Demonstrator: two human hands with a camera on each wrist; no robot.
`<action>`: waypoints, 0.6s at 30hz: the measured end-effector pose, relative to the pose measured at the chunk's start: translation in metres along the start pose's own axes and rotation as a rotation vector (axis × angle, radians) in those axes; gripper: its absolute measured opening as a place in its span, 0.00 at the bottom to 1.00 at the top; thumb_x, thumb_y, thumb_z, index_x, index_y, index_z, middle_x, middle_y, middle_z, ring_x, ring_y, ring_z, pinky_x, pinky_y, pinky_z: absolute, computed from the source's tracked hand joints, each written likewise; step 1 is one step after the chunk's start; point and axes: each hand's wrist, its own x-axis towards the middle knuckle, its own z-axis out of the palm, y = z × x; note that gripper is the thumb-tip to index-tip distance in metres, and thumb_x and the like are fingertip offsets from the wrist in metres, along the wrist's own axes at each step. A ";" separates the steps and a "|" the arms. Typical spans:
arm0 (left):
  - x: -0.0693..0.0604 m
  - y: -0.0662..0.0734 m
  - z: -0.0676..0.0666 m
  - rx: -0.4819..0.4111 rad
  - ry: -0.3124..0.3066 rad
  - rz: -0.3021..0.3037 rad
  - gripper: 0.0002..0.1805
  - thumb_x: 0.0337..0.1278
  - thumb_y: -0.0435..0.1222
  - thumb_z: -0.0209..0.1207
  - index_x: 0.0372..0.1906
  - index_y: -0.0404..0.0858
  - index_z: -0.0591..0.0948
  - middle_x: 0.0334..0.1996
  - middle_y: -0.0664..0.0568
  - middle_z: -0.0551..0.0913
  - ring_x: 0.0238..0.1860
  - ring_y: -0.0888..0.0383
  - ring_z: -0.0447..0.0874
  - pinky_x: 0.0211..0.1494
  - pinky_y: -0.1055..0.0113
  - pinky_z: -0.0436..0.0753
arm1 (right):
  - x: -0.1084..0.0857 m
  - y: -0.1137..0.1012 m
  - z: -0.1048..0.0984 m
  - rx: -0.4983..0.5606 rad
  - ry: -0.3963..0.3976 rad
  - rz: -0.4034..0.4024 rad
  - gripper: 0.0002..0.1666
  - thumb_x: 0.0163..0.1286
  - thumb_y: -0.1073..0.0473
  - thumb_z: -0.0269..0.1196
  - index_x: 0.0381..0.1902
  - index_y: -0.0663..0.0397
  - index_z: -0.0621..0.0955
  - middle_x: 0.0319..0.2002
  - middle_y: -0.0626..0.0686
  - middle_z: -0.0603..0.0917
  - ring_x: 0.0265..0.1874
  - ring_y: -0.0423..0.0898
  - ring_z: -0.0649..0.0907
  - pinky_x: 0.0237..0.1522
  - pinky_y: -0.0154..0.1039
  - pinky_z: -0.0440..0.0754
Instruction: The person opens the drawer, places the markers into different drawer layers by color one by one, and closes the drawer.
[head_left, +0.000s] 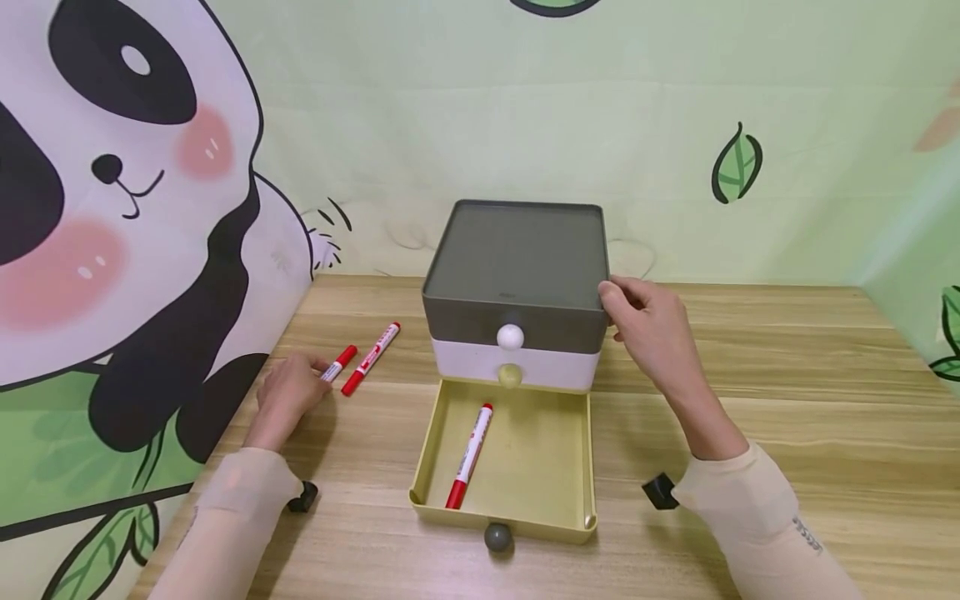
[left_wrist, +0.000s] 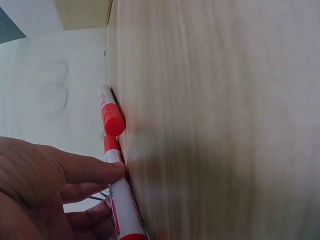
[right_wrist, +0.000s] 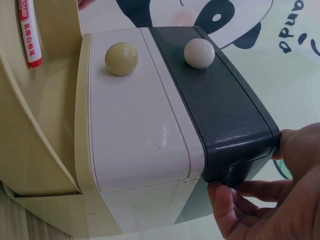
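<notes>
My left hand is low over the tabletop at the left and pinches a red-capped whiteboard marker between thumb and fingers; the marker lies at the wood surface. Just beyond it, a second red whiteboard marker lies on the table. A small stacked drawer box, dark grey over white over yellow, stands at centre. Its lowest yellow drawer is pulled out and contains a third whiteboard marker. My right hand grips the grey top section's right front corner, thumb at the upper edge and fingers against the side.
Round knobs mark the drawer fronts: a white knob, a yellow knob and a grey knob on the extended drawer. Behind the wooden table hangs a green cloth with a panda print.
</notes>
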 end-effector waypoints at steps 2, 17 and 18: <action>0.000 -0.001 0.000 0.003 -0.008 -0.001 0.20 0.61 0.33 0.63 0.58 0.34 0.84 0.52 0.33 0.83 0.40 0.41 0.78 0.36 0.52 0.74 | 0.000 0.000 0.000 -0.002 -0.001 0.000 0.25 0.78 0.45 0.56 0.50 0.59 0.87 0.32 0.59 0.83 0.32 0.54 0.82 0.29 0.33 0.82; -0.016 0.000 -0.019 -0.016 -0.014 0.031 0.23 0.62 0.37 0.60 0.60 0.33 0.82 0.47 0.34 0.84 0.41 0.38 0.80 0.36 0.48 0.76 | 0.000 -0.001 -0.001 -0.019 -0.005 0.011 0.26 0.78 0.45 0.55 0.53 0.60 0.87 0.34 0.59 0.84 0.31 0.47 0.81 0.30 0.33 0.83; -0.018 0.002 -0.020 -0.018 -0.015 0.025 0.23 0.62 0.37 0.60 0.61 0.33 0.82 0.48 0.35 0.84 0.42 0.37 0.80 0.37 0.47 0.76 | 0.000 -0.001 -0.001 -0.020 -0.005 0.011 0.25 0.78 0.45 0.55 0.53 0.60 0.87 0.34 0.59 0.84 0.31 0.46 0.81 0.30 0.33 0.82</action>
